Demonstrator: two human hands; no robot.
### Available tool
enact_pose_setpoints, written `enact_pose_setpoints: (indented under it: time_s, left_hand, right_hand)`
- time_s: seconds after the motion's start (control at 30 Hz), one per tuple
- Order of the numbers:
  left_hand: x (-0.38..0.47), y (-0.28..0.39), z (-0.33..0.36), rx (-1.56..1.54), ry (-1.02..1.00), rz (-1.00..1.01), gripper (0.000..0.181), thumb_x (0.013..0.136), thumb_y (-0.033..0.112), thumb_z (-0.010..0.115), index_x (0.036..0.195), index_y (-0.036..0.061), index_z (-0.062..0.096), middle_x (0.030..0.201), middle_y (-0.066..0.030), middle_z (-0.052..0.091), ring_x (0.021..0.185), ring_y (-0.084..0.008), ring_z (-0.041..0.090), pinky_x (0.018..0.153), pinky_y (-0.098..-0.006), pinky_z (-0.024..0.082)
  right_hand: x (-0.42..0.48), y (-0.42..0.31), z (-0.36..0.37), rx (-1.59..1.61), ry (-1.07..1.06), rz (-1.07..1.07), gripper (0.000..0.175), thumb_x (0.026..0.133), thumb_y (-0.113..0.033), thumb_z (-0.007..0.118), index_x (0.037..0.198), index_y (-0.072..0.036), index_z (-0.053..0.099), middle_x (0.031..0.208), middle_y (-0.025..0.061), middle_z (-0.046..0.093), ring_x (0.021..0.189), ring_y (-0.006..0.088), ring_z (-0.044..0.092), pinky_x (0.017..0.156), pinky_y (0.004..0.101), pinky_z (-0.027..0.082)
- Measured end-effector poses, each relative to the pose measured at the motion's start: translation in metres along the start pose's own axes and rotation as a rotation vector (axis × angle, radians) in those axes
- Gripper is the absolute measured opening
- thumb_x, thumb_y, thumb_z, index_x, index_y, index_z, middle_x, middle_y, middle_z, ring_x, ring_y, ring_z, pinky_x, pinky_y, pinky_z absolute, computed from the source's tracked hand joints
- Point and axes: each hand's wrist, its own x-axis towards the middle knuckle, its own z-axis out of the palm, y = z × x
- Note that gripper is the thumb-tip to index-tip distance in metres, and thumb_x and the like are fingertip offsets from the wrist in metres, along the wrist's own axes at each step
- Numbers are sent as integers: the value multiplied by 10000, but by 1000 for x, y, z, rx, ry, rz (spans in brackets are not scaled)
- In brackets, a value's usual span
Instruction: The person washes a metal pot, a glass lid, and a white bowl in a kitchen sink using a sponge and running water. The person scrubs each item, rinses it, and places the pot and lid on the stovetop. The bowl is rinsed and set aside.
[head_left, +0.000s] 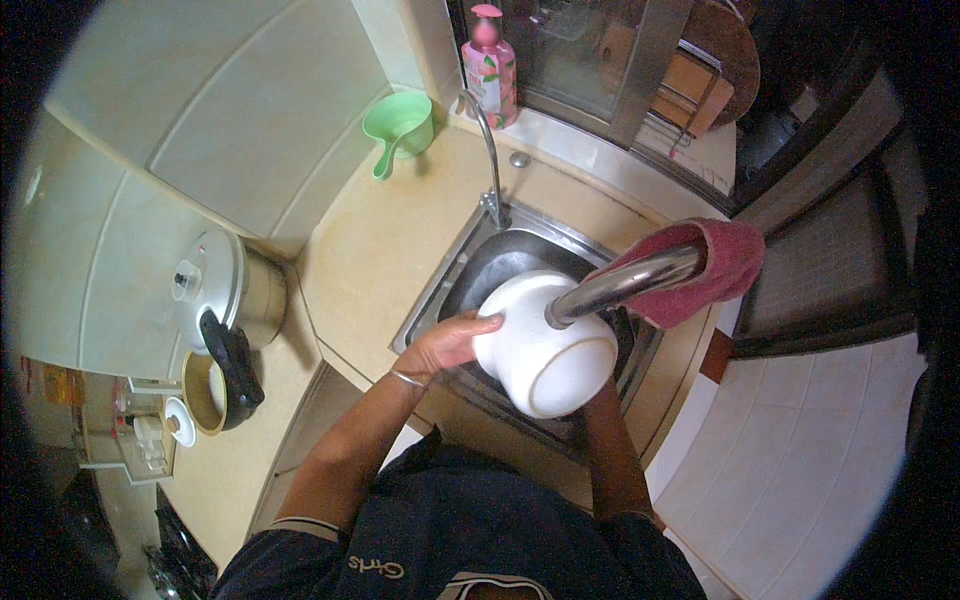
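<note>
Over the sink, a white ceramic pot (517, 345) is tilted with its round base ring turned up towards me. My left hand (457, 341) grips the pot's left side, thumb laid on the outer wall. My right forearm runs up behind the pot's right side, and the pot hides that hand, so its grip cannot be seen. A curved chrome tap spout (637, 281) crosses in front of the pot, its end over the white wall. Beneath lies the stainless steel sink (431, 315). Whether water is running is unclear.
A red cloth (735, 262) hangs over the spout. Behind the sink are a thin chrome tap (491, 142), a pink pump bottle (491, 82) and a green dipper (405, 124). At left stand a pressure cooker (262, 292), a gold-coloured pan (196, 394) and a white lid (180, 421).
</note>
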Motion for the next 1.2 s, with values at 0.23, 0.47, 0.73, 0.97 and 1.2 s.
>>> enact_pose_setpoints:
  time_s: [0.23,0.47,0.73,0.97,1.2]
  left_hand:
    - [9,-4,29,93,131,-1,550,939,417,518,1323,27,464,1247,-102,583,1124,-201,571,963,-365,450]
    - [18,-14,21,-199,214,99,661,919,513,491,1381,53,387,1310,-118,534,1180,-257,536,1027,-427,400]
    - [6,-30,9,-369,152,217,633,938,493,455,1394,63,363,1368,-124,472,1248,-278,466,1051,-450,362]
    - [-11,-38,9,-388,192,246,680,928,539,434,1409,67,344,1390,-129,451,1264,-290,448,1064,-466,342]
    - [-23,-41,5,-395,222,243,712,896,573,469,1407,90,357,1397,-124,448,1270,-293,444,1070,-474,332]
  right_hand:
    - [4,-6,7,98,33,46,417,912,-297,481,1187,8,552,1139,140,620,1016,257,618,889,391,506]
    - [-7,-20,4,-274,151,-219,428,940,-286,499,1281,-28,491,1245,117,563,1168,242,520,1016,383,401]
    - [-28,-37,99,-773,356,-569,212,917,-209,569,1035,-35,594,969,82,610,892,161,564,789,339,439]
    - [-26,-56,138,-1418,120,-580,317,850,-193,648,1082,-1,551,1003,168,605,879,298,571,822,401,439]
    - [-35,-42,137,-958,82,-444,373,841,-176,645,1156,-12,531,1018,137,601,947,256,571,893,372,424]
